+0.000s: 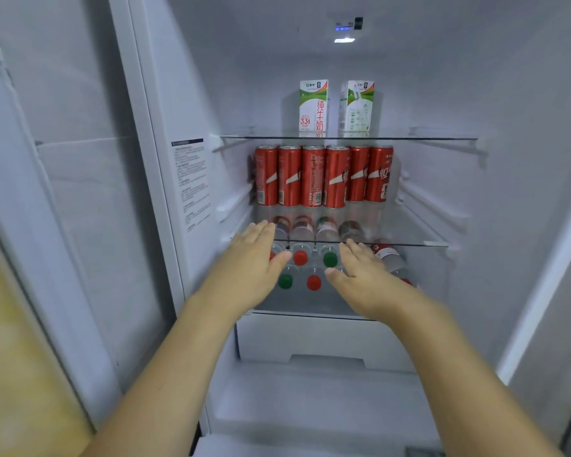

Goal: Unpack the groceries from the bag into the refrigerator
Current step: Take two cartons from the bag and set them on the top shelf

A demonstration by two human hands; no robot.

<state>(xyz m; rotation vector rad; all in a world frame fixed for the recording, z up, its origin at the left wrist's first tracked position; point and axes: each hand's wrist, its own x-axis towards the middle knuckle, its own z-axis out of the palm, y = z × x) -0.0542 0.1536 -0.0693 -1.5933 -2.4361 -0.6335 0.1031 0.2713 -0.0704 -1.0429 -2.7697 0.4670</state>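
Refrigerator point(524, 225), door open.
Top glass shelf, rear: two milk cartons point(313, 105).
Middle shelf: six red cola cans point(312, 176) in a row.
Lower shelf: water bottles point(300, 257) lying stacked, caps toward the front edge.
Left hand point(251, 262) and right hand point(360, 275): fingers straight, empty, flanking the bottles.
Bag: not visible.
Stocking appears largely done.

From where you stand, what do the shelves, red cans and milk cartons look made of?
Upper shelf: probably clear glass; the cartons reflect in it.
Red cans: likely glossy printed metal, with silvery rims.
Milk cartons: seemingly coated paperboard, with folded edges and matte print.
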